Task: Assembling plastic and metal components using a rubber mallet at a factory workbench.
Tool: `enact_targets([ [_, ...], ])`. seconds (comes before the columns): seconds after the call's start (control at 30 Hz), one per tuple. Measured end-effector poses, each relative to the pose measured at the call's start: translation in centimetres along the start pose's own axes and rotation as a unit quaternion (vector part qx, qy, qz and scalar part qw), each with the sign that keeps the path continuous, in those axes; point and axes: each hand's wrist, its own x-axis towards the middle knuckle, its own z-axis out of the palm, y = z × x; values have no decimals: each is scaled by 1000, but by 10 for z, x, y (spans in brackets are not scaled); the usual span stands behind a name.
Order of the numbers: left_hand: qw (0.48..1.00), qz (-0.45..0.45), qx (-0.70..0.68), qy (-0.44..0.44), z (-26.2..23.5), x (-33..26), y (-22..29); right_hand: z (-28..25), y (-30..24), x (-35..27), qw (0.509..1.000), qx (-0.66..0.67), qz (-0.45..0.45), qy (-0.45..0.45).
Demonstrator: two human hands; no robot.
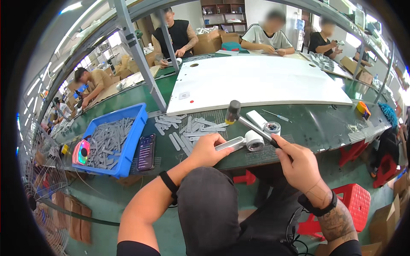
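My left hand (208, 150) is closed round the grey-and-white handle of a white device with a cylindrical head (255, 141), held low at the table's near edge. In my right hand (299, 161) is a mallet (256, 128), gripped by its dark handle. Its black head with a yellow lower face is raised beyond the device, apart from it. Just behind lies a second white device (256, 119) with a round, dark-centred end (272, 127). Several flat grey strips (188, 133) are scattered on the table left of the mallet head.
A blue bin (136, 145) full of grey strips stands at left, with a phone (146, 152) beside it. A large white board (256, 81) covers the far table. A screwdriver (277, 115) and orange tape roll (363, 109) lie right. Grey posts rise in front; several people work beyond.
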Motion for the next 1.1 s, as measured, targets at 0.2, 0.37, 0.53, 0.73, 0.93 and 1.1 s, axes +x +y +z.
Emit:
enact_targets([
  [0.2,1000,-29,-6,-9,-2,-3,-7,-13,-9,11,995,-20,34,-93],
  [0.37,999,-39,0,-16,-4,1,0,9,0,-12,991,59,54,-104],
  [0.53,994,69,88,10,-26,-17,2,14,11,-27,984,156,81,27],
  [0.73,921,309,183,152,-35,-22,5,8,36,-58,966,191,153,88],
  [0.93,906,330,205,168,-32,-19,9,8,50,-80,945,227,197,126],
  [1.1,984,145,97,38,-22,-16,2,10,39,-67,966,183,80,163],
])
